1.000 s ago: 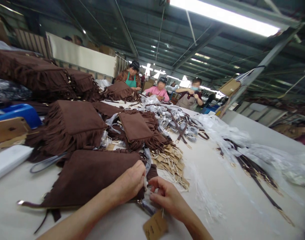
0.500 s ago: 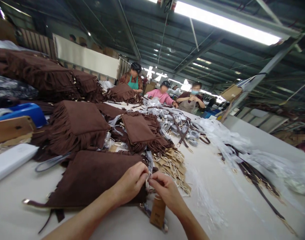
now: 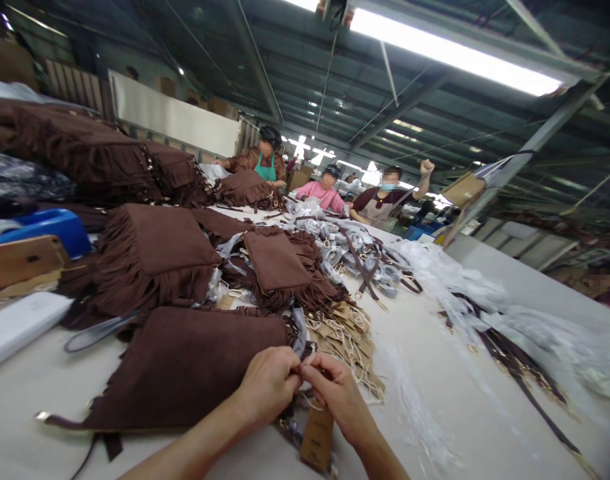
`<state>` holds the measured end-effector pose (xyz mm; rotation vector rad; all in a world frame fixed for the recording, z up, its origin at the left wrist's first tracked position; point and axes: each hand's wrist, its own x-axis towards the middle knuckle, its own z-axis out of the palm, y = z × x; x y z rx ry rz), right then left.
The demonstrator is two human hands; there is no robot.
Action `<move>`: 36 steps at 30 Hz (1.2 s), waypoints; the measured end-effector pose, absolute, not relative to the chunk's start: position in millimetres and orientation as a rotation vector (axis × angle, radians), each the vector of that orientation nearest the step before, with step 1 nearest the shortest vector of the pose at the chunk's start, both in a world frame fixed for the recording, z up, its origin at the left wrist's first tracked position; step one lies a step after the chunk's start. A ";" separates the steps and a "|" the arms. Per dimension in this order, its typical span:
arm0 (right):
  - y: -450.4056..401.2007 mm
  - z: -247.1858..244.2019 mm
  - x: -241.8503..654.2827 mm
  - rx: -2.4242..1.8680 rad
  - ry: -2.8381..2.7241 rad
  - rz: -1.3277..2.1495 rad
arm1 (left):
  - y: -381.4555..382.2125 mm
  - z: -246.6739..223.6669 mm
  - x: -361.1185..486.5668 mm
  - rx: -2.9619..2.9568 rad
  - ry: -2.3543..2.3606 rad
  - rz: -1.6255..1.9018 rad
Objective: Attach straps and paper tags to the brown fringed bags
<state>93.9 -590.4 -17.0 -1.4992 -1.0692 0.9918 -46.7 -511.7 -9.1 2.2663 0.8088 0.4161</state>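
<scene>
A brown suede bag (image 3: 195, 367) lies flat in front of me, its strap end with a metal tip sticking out at lower left. Over its right edge, my left hand (image 3: 272, 380) is pinched closed, fingertips meeting those of my right hand (image 3: 332, 383). Both pinch a thin whitish string, mostly hidden by the fingers. From it hangs a tan cardboard tag (image 3: 317, 437), below my right hand. A grey wrapped strap piece (image 3: 299, 330) rises just behind the fingertips.
More fringed brown bags (image 3: 165, 240) lie beyond. Tan tags with strings (image 3: 349, 333) are heaped right of the bag. Wrapped straps (image 3: 355, 247) pile farther back. At left are a phone (image 3: 25, 260), a white box (image 3: 25, 327) and a blue dispenser (image 3: 67, 230). Several people work across the table.
My hands have moved slightly down, and their fingertips are now closer together. The tag hangs a little differently. A person at the far right side has raised one hand.
</scene>
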 end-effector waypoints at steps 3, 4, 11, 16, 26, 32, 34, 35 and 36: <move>-590.4 -21.9 94.6 -1.456 -1.045 1.002 | -510.6 -7.2 -47.0 2.228 0.766 0.440; -590.5 -23.7 95.3 -1.451 -1.041 0.996 | -510.3 -6.7 -46.9 2.222 0.756 0.452; -589.3 -31.6 102.1 -1.455 -1.091 0.934 | -508.9 -12.7 -44.7 2.232 0.747 0.551; -588.6 -24.4 101.1 -1.489 -1.216 0.817 | -507.0 -12.9 -46.0 2.197 0.771 0.607; -611.9 -9.2 118.0 -1.269 -0.949 1.329 | -502.7 -4.9 -49.2 1.988 0.794 0.566; -613.6 -8.9 118.4 -1.107 -1.003 1.466 | -498.4 -9.3 -50.4 1.821 0.779 0.531; -611.4 -10.7 115.0 -1.192 -1.187 1.285 | -497.7 -10.6 -50.3 1.783 0.769 0.526; -610.4 -12.0 113.3 -1.253 -1.289 1.155 | -497.6 -11.0 -50.2 1.764 0.761 0.522; -609.8 -13.3 111.8 -1.317 -1.387 1.021 | -497.7 -11.2 -50.1 1.745 0.754 0.519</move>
